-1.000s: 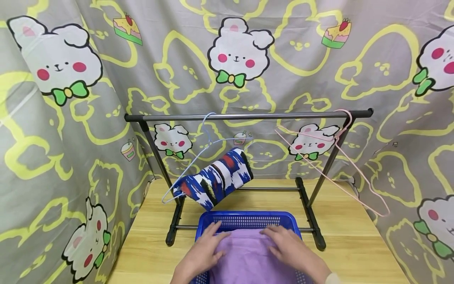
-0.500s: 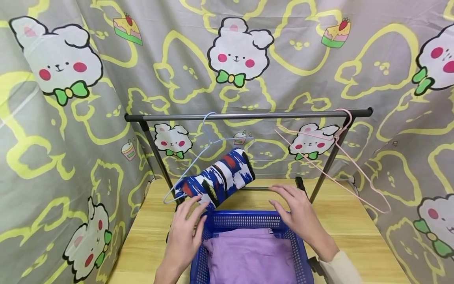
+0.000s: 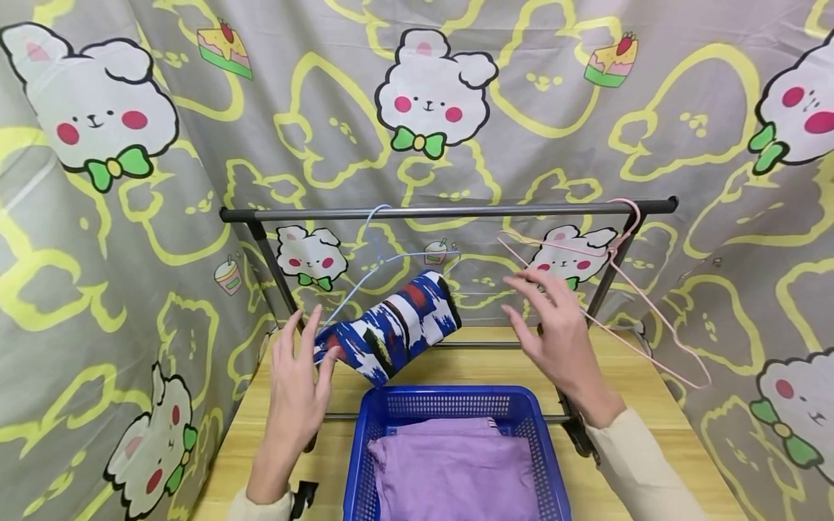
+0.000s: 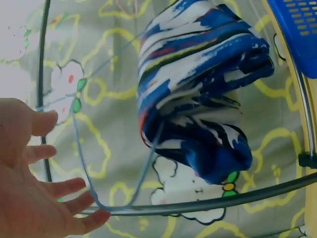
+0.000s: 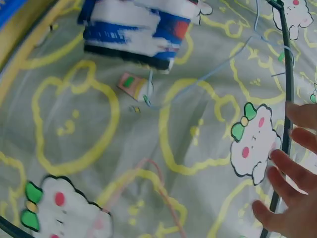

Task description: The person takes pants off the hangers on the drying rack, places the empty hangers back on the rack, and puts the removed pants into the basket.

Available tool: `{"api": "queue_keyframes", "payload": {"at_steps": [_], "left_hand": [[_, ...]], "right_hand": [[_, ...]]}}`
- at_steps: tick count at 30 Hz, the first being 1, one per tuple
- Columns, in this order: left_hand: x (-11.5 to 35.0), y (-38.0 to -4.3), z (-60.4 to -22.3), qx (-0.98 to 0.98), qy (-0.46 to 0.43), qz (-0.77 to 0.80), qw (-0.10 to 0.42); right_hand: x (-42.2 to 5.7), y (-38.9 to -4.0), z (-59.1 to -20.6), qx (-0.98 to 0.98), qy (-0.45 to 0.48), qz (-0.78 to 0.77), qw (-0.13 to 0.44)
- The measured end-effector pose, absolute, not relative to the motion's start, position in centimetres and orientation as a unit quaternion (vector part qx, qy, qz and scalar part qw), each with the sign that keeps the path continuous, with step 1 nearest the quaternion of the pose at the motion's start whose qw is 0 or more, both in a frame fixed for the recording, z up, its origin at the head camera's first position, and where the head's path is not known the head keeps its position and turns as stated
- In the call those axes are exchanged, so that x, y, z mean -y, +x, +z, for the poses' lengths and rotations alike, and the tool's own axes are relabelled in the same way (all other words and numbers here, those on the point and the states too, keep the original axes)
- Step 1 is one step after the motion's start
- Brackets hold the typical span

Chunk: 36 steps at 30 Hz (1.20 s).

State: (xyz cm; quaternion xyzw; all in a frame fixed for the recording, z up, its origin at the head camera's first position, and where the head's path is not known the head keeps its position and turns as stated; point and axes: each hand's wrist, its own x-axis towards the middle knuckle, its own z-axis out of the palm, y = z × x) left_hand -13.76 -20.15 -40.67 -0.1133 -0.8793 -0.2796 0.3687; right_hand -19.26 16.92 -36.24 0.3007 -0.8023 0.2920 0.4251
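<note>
A folded garment (image 3: 394, 325) patterned in blue, white, red and black hangs over the lower bar of a light blue hanger (image 3: 355, 286). My left hand (image 3: 296, 383), fingers spread, is beside that hanger's left end; whether it touches cannot be told. In the left wrist view, the fingertips (image 4: 99, 218) overlap the hanger's corner. To the right of the garment, my right hand (image 3: 557, 336) is raised with loosely bent fingers, holding nothing. It covers part of the pink hanger (image 3: 651, 304) behind it. Below both hands, folded purple cloth (image 3: 456, 470) lies in a blue basket (image 3: 456, 394).
Both hangers hook on the horizontal bar (image 3: 456, 212) of a dark metal rack. The rack stands on a wooden table (image 3: 651, 449), behind and around the basket. A grey curtain (image 3: 554, 43) with cartoon rabbits encloses the back and sides.
Both hands have risen from the purple cloth in the basket and moved apart, left toward the blue hanger's end, right toward the pink hanger. The head view has shifted slightly.
</note>
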Motion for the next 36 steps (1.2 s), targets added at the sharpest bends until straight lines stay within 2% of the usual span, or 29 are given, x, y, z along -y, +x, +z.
{"api": "queue_keyframes", "payload": {"at_steps": [4,9,28,36], "left_hand": [[20.8,-14.7,-40.8,0.877,-0.103,-0.299,0.362],[20.9,-15.4,-41.2,0.878,-0.084,-0.313,0.352],[20.5,-16.9,-41.1,0.849,-0.049,-0.351,0.391],[20.5,-17.2,-41.1,0.834,-0.027,-0.385,0.394]], "right_hand": [[-16.7,-20.7,-33.6,0.761,0.299,0.296,0.494],[-17.2,-22.4,-31.3,0.754,0.28,0.281,0.523],[-18.0,-25.9,-28.9,0.787,0.248,0.241,0.51],[-17.3,-26.3,-28.6,0.814,0.186,0.242,0.494]]}}
